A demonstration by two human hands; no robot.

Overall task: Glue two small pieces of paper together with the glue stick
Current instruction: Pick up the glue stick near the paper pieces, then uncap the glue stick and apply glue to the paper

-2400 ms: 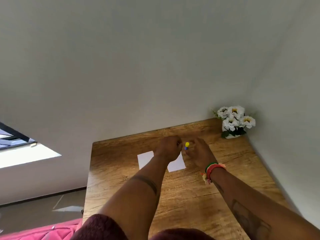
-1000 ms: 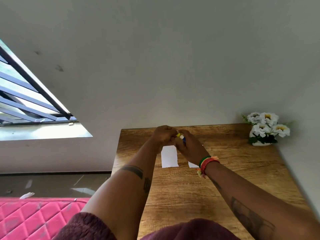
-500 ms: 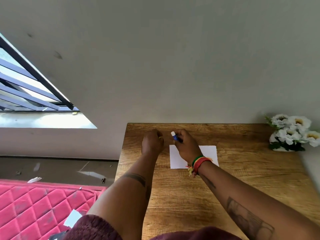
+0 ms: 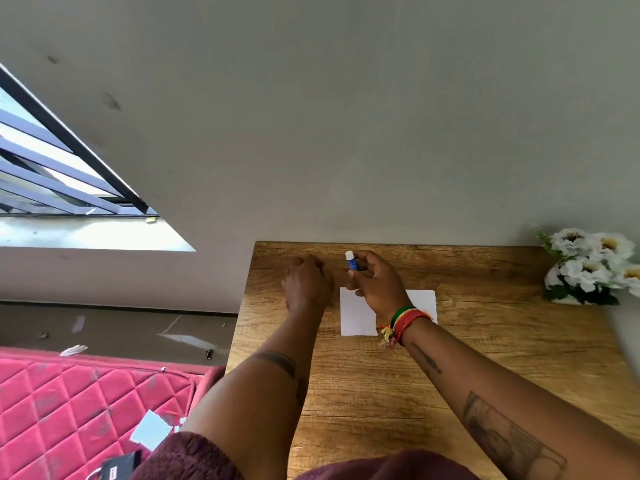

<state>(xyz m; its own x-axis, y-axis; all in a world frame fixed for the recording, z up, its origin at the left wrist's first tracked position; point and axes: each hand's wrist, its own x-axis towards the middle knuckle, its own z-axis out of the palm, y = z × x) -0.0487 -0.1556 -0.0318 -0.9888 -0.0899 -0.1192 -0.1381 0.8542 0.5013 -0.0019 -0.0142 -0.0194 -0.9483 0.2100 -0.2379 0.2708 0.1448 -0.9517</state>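
My right hand (image 4: 379,285) grips a blue glue stick (image 4: 351,262) near the table's far edge. The stick points up and away, and its white glue tip is bare. My left hand (image 4: 306,284) rests knuckles-up on the wooden table (image 4: 485,358) just left of the stick. Its fingers are curled under, and the stick's yellow cap is out of sight inside them. Two small white pieces of paper lie flat side by side under my right wrist: the left paper (image 4: 356,318) and the right paper (image 4: 424,303), both partly hidden.
A white pot of white flowers (image 4: 592,268) stands at the table's far right corner against the wall. The wall runs along the table's far edge. Left of the table are the floor and a pink quilted mattress (image 4: 79,403) with scraps of paper on it.
The yellow cap has come off the glue stick and the white tip now shows. My hands have drawn apart, the left moving left and down to the table. The camera has tilted down.
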